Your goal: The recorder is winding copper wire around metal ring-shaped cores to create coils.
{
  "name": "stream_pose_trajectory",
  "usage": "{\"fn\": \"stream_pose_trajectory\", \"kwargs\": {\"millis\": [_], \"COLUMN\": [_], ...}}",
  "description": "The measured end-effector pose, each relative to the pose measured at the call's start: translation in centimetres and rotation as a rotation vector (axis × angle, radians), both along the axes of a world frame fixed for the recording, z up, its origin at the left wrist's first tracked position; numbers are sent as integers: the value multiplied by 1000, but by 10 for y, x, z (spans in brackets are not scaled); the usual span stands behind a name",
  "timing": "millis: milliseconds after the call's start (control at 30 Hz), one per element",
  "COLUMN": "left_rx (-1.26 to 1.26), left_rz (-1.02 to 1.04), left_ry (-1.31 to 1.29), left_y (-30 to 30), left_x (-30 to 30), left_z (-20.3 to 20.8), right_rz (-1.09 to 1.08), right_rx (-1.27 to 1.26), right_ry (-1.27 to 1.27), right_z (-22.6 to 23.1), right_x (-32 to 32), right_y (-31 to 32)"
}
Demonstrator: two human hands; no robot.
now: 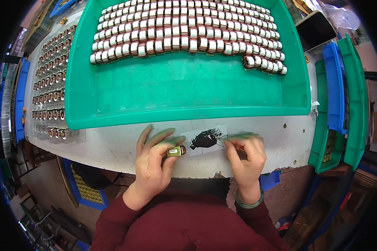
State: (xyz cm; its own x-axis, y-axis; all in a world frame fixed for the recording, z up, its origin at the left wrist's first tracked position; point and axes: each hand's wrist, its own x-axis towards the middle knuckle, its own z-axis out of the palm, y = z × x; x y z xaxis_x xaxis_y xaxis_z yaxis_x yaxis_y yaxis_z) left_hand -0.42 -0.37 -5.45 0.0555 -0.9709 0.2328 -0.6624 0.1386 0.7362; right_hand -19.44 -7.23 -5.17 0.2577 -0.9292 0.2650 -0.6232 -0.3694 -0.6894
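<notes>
Between the thumb and fingers of my left hand [153,161] is a small coil component [176,151], with a yellow-green side, a white label and reddish-brown winding at its right end. Just right of it, a white card [195,150] lies on the table, smeared with a thick patch of black paste [206,139]. My right hand [248,157] is closed in a pinch at the card's right edge, beside the paste. Something thin seems to stick out from its fingertips, too small to make out.
Beyond my hands stands a large green bin [188,113] with rows of white-topped coil components [171,43]. Bare copper-wound coils [50,98] sit in rows at the left. Green and blue bins [334,88] stand at the right, near a dark-screened device [316,30].
</notes>
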Motion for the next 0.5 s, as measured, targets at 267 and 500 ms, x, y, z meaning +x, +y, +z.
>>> {"fn": "stream_pose_trajectory", "kwargs": {"millis": [267,500], "left_rx": [9,-2], "left_rz": [-5,-4], "left_ry": [-3,-5], "left_y": [-1,0], "left_x": [0,0], "left_z": [2,-1], "right_rz": [-25,-54], "right_rx": [-14,-15], "right_ry": [35,32], "right_z": [-1,0], "right_x": [-2,-2], "right_y": [1,2]}}
